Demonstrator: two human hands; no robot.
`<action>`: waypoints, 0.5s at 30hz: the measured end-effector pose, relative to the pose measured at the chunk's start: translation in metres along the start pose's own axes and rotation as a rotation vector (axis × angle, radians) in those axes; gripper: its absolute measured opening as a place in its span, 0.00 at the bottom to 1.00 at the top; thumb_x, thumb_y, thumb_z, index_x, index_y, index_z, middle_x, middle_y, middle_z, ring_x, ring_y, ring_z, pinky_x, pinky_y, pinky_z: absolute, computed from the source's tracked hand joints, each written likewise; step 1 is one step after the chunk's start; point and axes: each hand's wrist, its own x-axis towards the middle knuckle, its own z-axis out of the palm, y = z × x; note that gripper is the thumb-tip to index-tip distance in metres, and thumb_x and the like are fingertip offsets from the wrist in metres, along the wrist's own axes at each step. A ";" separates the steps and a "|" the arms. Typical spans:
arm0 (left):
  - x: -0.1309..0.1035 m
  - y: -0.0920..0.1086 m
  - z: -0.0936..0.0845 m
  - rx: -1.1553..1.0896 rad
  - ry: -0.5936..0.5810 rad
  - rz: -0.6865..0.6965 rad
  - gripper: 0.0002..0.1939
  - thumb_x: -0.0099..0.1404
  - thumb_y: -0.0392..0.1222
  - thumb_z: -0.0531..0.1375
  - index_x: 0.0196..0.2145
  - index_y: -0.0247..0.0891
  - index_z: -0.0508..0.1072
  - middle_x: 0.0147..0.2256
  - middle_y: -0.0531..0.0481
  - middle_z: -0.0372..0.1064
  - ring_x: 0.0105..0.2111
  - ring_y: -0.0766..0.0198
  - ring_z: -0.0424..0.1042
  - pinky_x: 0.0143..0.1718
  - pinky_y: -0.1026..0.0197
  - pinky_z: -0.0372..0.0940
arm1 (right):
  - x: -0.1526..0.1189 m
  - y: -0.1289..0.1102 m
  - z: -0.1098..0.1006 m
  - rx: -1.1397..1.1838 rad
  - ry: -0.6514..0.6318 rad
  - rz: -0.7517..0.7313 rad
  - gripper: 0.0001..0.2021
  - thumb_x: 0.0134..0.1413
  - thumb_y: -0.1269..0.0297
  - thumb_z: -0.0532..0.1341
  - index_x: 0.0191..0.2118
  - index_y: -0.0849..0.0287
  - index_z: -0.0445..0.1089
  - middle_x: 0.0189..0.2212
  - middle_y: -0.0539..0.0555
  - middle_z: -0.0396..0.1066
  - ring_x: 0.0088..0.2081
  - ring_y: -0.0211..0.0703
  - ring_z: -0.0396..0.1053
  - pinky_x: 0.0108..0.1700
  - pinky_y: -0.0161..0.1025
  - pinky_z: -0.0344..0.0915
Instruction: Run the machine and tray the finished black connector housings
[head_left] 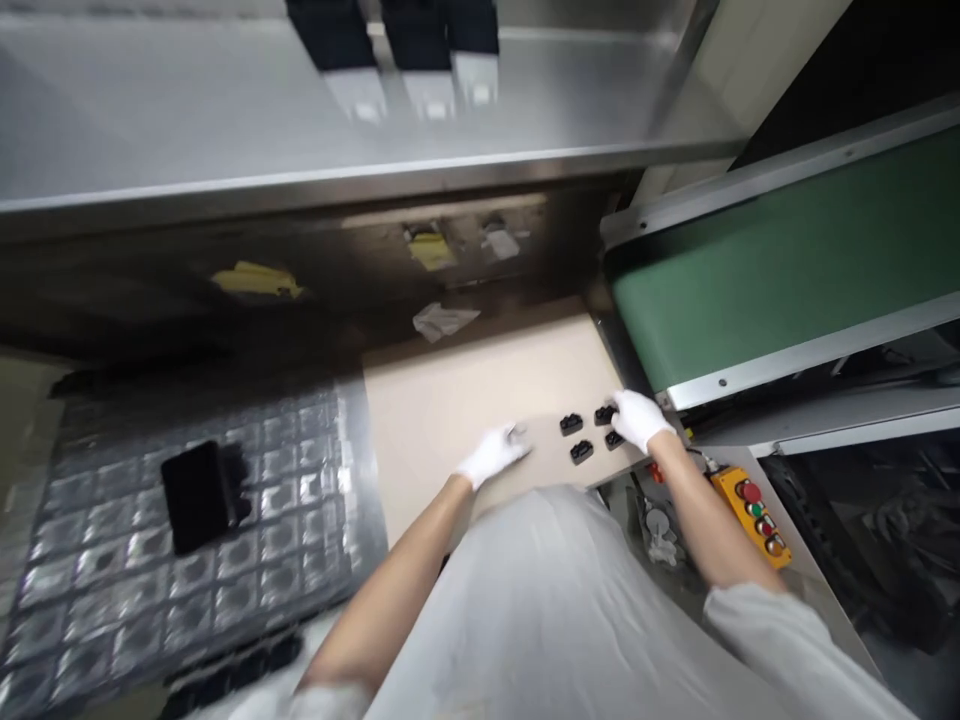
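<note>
My left hand [495,455], in a white glove, is low over the pale board [450,400]. Its fingers are curled together around a small greyish thing at the tips, too blurred to name. On the board's right side are several small black moulded parts, among them one part [571,424] at the back left and another [581,452] nearer me. My right hand [637,418], also white-gloved, has its fingertips closed at the back right black part [604,414]. The front right part [614,439] lies just under that hand, partly covered by it.
A green conveyor belt [787,250] runs off to the right. Below it sits a yellow button box [752,518]. On the left, a clear pocketed tray [240,580] carries a black block [196,497]. A metal shelf [225,110] spans the back, above scraps of paper [442,320].
</note>
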 end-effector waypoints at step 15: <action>0.012 -0.068 0.018 -0.566 0.108 -0.288 0.12 0.69 0.49 0.61 0.35 0.37 0.67 0.27 0.54 0.72 0.15 0.73 0.66 0.15 0.70 0.52 | -0.088 -0.011 0.139 0.353 -0.093 -0.006 0.14 0.61 0.66 0.60 0.23 0.57 0.69 0.25 0.53 0.73 0.29 0.41 0.65 0.34 0.39 0.53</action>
